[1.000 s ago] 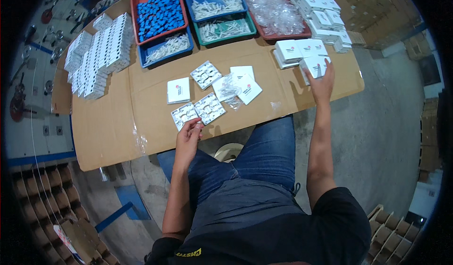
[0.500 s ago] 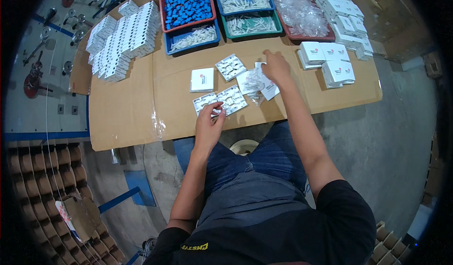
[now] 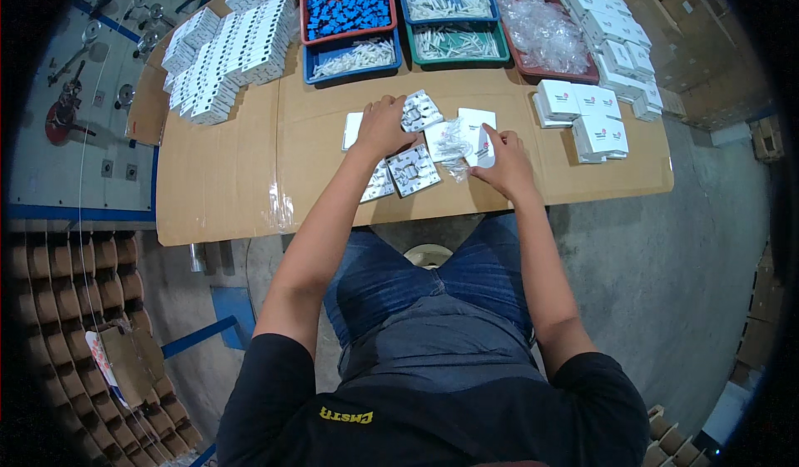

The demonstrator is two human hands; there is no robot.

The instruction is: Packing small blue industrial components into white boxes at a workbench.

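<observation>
My left hand (image 3: 386,127) has its thumb and fingers on the left edges of a white square plastic piece (image 3: 422,111), its moulded inner side facing up. My right hand (image 3: 509,167) grips a white square plate (image 3: 477,121) with a small printed mark, thumb at its right edge and fingers near its lower corner. Between the hands, crumpled clear plastic (image 3: 452,144) lies over another white plate. Two more moulded pieces lie closer to me, one of them whole in view (image 3: 414,170) and the other partly behind my left wrist. A white plate (image 3: 352,129) is mostly hidden behind my left hand.
Trays line the far side: blue parts in a red tray (image 3: 393,9), white plugs in blue and green trays (image 3: 506,49), clear bags in a dark red tray (image 3: 597,74). White pieces are stacked at left (image 3: 241,51) and right (image 3: 595,126) on the cardboard-covered table (image 3: 225,192).
My left hand has moved from the near pieces to the far one. My right hand has come back toward me and gripped the plate, which has turned straighter. The view has shifted slightly.
</observation>
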